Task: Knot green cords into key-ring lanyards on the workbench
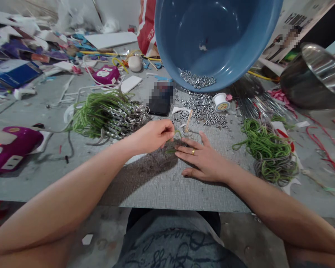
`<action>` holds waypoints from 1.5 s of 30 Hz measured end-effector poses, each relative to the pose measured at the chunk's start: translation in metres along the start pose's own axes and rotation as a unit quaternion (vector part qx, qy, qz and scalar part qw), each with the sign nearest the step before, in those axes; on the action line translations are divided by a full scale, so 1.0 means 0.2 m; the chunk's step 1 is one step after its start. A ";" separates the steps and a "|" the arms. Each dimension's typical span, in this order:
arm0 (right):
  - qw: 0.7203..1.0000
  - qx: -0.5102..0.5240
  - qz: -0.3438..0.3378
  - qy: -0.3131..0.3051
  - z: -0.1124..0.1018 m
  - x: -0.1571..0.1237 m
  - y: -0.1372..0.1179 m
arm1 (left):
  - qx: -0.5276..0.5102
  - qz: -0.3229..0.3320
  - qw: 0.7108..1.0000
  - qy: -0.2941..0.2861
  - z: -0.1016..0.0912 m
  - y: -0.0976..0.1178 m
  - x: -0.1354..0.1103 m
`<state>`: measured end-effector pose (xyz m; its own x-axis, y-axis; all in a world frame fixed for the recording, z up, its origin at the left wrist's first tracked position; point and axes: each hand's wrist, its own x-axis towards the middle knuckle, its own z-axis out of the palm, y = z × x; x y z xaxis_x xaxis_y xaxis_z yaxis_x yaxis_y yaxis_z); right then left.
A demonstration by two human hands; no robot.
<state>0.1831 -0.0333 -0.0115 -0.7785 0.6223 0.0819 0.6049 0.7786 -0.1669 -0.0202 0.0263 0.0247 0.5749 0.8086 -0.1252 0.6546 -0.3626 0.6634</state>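
My left hand (158,134) is closed, thumb and fingers pinched on a thin green cord (178,133) above the table. My right hand (198,154) lies palm down with its fingers apart, a gold-coloured ring on one finger. Its fingertips rest beside the same cord, part of which is hidden under the hands. Just beyond the fingers is a small upright peg (188,121) with cord around its foot. Left of my left hand lies a bundle of green cords (96,115) with metal pieces (123,118). Loose metal nuts (203,108) are spread beyond my right hand.
A big blue basin (212,44) leans over the back of the table, nuts at its lower rim. A black phone (159,104), a white thread spool (221,102), more green cords (268,149), a steel bowl (304,78) and purple power strips (13,147) stand around. Scraps fill the back left.
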 end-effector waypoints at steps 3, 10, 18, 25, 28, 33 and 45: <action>0.995 0.017 0.025 0.095 0.01 0.00 0.01 | -0.267 -0.035 0.963 -0.016 0.05 0.03 0.00; 0.963 0.069 0.109 0.237 0.01 0.01 0.05 | -0.540 -0.084 0.836 -0.047 0.12 0.07 0.02; 0.963 0.085 0.106 0.232 0.02 0.02 0.04 | -0.571 -0.087 0.815 -0.053 0.15 0.07 0.02; 0.964 0.102 0.116 0.217 -0.01 0.01 0.05 | -0.574 -0.091 0.814 -0.013 0.13 0.04 0.04; 0.966 0.097 0.122 0.207 -0.02 0.01 0.05 | -0.564 -0.089 0.820 -0.023 0.13 0.04 0.04; 0.964 0.092 0.126 0.217 0.00 0.01 0.04 | -0.440 -0.135 0.887 0.043 0.16 0.07 0.03; 0.956 0.087 0.131 0.248 0.02 0.02 0.05 | -0.108 0.125 0.980 0.109 0.24 0.09 -0.06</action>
<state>0.1850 -0.0240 -0.0166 -0.4022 0.7896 0.4634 0.6983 0.5920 -0.4025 0.0079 -0.0112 0.0022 0.5694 0.7958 0.2060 0.3737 -0.4737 0.7975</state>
